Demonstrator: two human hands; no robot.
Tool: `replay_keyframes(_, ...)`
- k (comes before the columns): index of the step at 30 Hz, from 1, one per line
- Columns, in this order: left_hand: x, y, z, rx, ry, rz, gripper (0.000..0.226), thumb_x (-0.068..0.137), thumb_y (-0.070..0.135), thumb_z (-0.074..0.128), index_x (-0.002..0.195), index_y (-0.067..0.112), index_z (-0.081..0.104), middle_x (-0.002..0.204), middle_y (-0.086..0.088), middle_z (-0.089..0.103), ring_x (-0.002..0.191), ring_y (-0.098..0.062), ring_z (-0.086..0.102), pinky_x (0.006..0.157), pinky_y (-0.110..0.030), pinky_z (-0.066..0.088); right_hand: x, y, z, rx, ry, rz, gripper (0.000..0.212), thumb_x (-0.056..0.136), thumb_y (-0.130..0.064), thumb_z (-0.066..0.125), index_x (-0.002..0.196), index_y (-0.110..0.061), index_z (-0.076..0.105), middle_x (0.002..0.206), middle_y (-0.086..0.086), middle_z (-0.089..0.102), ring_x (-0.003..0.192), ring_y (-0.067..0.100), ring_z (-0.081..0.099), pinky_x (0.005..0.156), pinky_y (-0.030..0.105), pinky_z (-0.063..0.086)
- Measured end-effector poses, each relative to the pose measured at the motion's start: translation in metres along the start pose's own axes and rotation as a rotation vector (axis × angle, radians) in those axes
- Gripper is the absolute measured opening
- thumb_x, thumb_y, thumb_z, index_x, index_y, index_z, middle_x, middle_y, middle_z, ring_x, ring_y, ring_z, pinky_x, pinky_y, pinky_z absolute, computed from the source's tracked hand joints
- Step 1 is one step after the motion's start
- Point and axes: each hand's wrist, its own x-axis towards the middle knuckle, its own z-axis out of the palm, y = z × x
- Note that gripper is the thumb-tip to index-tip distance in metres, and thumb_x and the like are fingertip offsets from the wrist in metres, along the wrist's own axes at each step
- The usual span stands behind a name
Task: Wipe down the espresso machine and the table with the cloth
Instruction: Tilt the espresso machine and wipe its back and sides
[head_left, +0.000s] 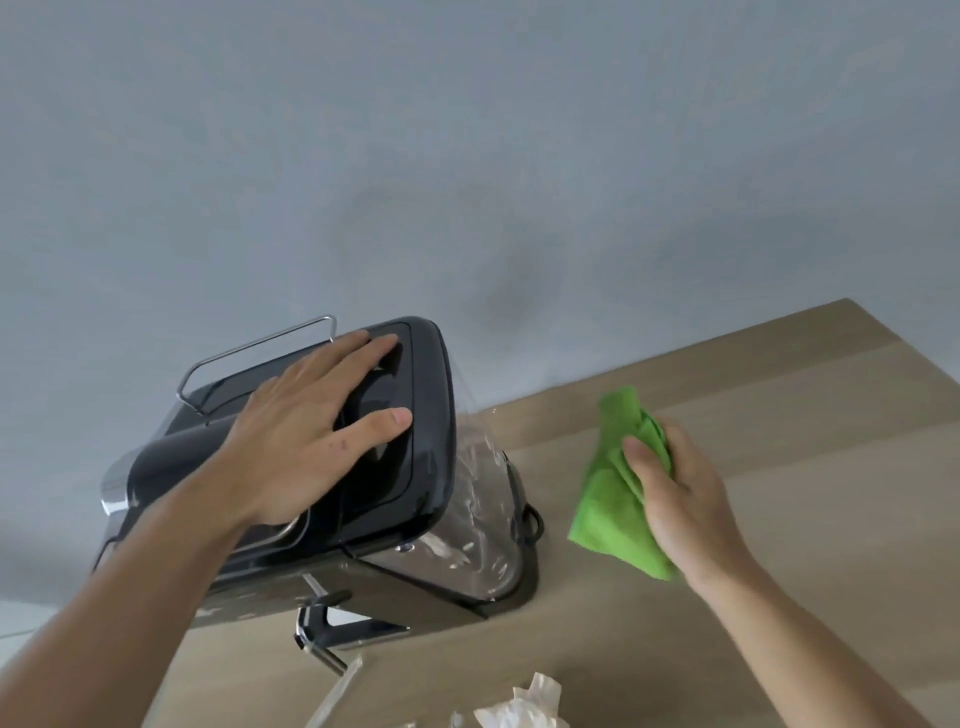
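The espresso machine (431, 415) is standing on the pale wooden counter (779, 415), in front of a grey wall (467, 156). The left grip (306, 431), a bare hand, is lying flat on the black top of the machine. Its fingers are straight and spread apart, pressing on the lid, and it is holding nothing. A thin metal rail (254, 348) is running along the top edge of the machine, just beyond this hand.

The right grip (680, 493) is staying to the right of the machine, apart from it. Its fingers and thumb are curling round the green cloth (608, 499), which is bunched inside the hand. The loose part of the cloth is hanging down toward the counter; I cannot tell if it is touching the wood.

On the right side of the machine a clear, shiny part (478, 499) is reflecting light. At the front of the machine, low and near the camera, a metal handle (327, 639) is sticking out. A crumpled white paper (524, 701) is lying on the counter in front of the machine, at the bottom edge of the view.
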Motion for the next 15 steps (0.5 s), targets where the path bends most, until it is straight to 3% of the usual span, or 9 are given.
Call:
replay_keyframes(2, -0.001, 0.002, -0.001, -0.01, 0.001, -0.013, 0.081, 0.069, 0.076, 0.024, 0.146, 0.051, 0.016, 0.157, 0.023, 0.013, 0.144, -0.004, 0.013, 0.118, -0.045, 0.017, -0.009, -0.038, 0.027, 0.363, -0.13, -0.025, 0.019, 0.088, -0.037, 0.05, 0.098, -0.026, 0.063, 0.079, 0.001, 0.066, 0.076, 0.019, 0.064, 0.073, 0.037, 0.051)
replay_keyframes(4, -0.001, 0.004, -0.001, -0.031, 0.009, -0.024, 0.079, 0.068, 0.072, 0.025, 0.145, 0.052, 0.019, 0.156, 0.024, 0.015, 0.144, -0.003, 0.013, 0.118, -0.044, 0.016, -0.022, -0.063, 0.058, 0.541, -0.282, -0.104, 0.033, 0.089, -0.042, 0.046, 0.116, -0.029, 0.059, 0.093, 0.005, 0.066, 0.082, 0.02, 0.064, 0.076, 0.039, 0.053)
replay_keyframes(6, -0.001, 0.005, -0.001, -0.039, 0.015, -0.035, 0.079, 0.067, 0.069, 0.026, 0.144, 0.052, 0.021, 0.156, 0.023, 0.017, 0.144, -0.004, 0.015, 0.117, -0.044, 0.017, -0.034, -0.073, 0.085, 0.385, -0.292, -0.327, 0.04, 0.093, -0.042, 0.038, 0.132, -0.038, 0.046, 0.119, 0.003, 0.061, 0.102, 0.009, 0.06, 0.089, 0.038, 0.049)
replay_keyframes(8, -0.001, 0.006, -0.001, -0.038, 0.015, -0.041, 0.08, 0.067, 0.069, 0.026, 0.144, 0.051, 0.022, 0.155, 0.023, 0.018, 0.144, -0.005, 0.016, 0.117, -0.044, 0.017, -0.037, -0.066, 0.105, 0.265, -0.224, -0.429, 0.044, 0.096, -0.035, 0.03, 0.139, -0.037, 0.037, 0.14, -0.003, 0.049, 0.13, 0.013, 0.045, 0.106, 0.044, 0.038)
replay_keyframes(12, -0.002, 0.007, 0.0, -0.031, 0.013, -0.026, 0.081, 0.068, 0.069, 0.023, 0.146, 0.048, 0.021, 0.156, 0.021, 0.018, 0.143, -0.007, 0.017, 0.116, -0.045, 0.018, -0.034, -0.04, 0.112, 0.283, -0.196, -0.178, 0.044, 0.094, -0.041, 0.026, 0.135, -0.042, 0.042, 0.137, -0.009, 0.05, 0.133, 0.013, 0.04, 0.11, 0.046, 0.033)
replay_keyframes(15, -0.001, 0.007, -0.001, -0.036, 0.025, -0.014, 0.081, 0.067, 0.067, 0.024, 0.145, 0.047, 0.022, 0.155, 0.019, 0.02, 0.142, -0.009, 0.02, 0.115, -0.047, 0.02, -0.046, -0.053, 0.114, 0.199, -0.157, -0.201, 0.055, 0.093, -0.043, 0.022, 0.143, -0.028, 0.037, 0.145, -0.01, 0.041, 0.139, 0.007, 0.029, 0.115, 0.037, 0.026)
